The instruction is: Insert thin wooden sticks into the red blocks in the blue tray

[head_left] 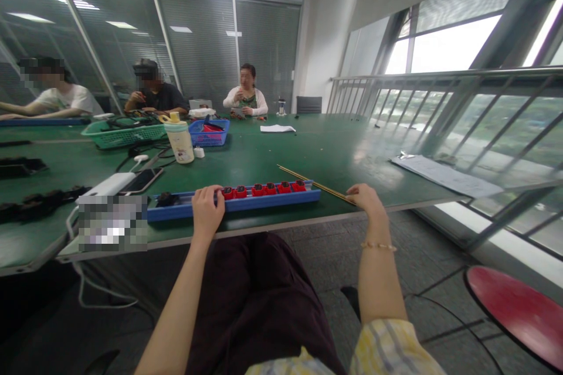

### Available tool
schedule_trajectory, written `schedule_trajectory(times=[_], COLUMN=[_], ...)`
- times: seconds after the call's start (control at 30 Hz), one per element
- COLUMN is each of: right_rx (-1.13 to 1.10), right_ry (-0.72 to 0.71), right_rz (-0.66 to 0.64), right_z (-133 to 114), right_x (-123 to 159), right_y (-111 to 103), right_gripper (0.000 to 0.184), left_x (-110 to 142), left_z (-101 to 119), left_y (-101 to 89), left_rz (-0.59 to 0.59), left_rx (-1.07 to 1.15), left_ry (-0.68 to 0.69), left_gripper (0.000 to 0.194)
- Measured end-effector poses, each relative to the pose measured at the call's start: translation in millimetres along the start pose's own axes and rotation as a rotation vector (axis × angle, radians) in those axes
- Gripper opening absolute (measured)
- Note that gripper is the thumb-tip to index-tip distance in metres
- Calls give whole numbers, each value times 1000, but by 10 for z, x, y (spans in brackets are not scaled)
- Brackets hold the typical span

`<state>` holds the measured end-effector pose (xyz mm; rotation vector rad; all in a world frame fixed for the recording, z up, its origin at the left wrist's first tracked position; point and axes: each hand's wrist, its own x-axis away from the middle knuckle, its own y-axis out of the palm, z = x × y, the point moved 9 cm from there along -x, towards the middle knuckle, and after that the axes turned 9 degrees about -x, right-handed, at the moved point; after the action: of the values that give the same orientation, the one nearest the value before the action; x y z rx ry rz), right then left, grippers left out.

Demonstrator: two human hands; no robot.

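A long blue channel-shaped rail (268, 201) lies along the table's front edge. Several small red blocks with dark tops (258, 189) sit in a row inside it, and a black piece (167, 198) rests near its left end. My left hand (208, 211) is closed over the rail's front wall, fingertips beside the leftmost visible red block; what lies under the fingers is hidden. Thin brass-coloured rods (314, 183) slant across the table behind the rail's right end. My right hand (366, 196) has its curled fingers pinched at their near end.
Left of the rail lie a phone (141, 181) and a white power bank (105, 187) with cables. Behind stand a cup (179, 142), a green basket (125, 136) and a blue basket (210, 136). A clipboard (448, 174) lies right. Several people sit across the table.
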<state>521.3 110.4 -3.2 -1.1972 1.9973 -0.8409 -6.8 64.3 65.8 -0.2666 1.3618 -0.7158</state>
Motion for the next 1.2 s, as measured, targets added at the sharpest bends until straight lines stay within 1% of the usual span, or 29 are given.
schedule_trajectory(times=[0.07,0.17,0.23,0.4,0.67,0.93,1.2], right_rx=[10,29,34,33,0,-20,-33], right_ry=[-4,-12,-7,16,-61,-40,-73], right_rz=[-34,-91,-106,-96,-97,-80,-87], right_z=[-18,-46,-49,-32,-158,-99,-166], right_x=[-3,4,13,24,16,24,28], right_y=[38,106,131,146,196,174,176], right_gripper=[16,15,14,15,17,12,12], left_x=[0,-1,-3,-3,-12,-13,-3], left_z=[-2,-1,1,7,31,42,25], left_y=[3,8,10,5,-8,-24,0], left_rz=[4,7,5,0,-1,-1,-2], left_rx=[-3,-6,-5,4,-10,7,-3], left_ry=[5,9,9,2,-2,-4,2], left_gripper=[23,23,23,23,23,23,23])
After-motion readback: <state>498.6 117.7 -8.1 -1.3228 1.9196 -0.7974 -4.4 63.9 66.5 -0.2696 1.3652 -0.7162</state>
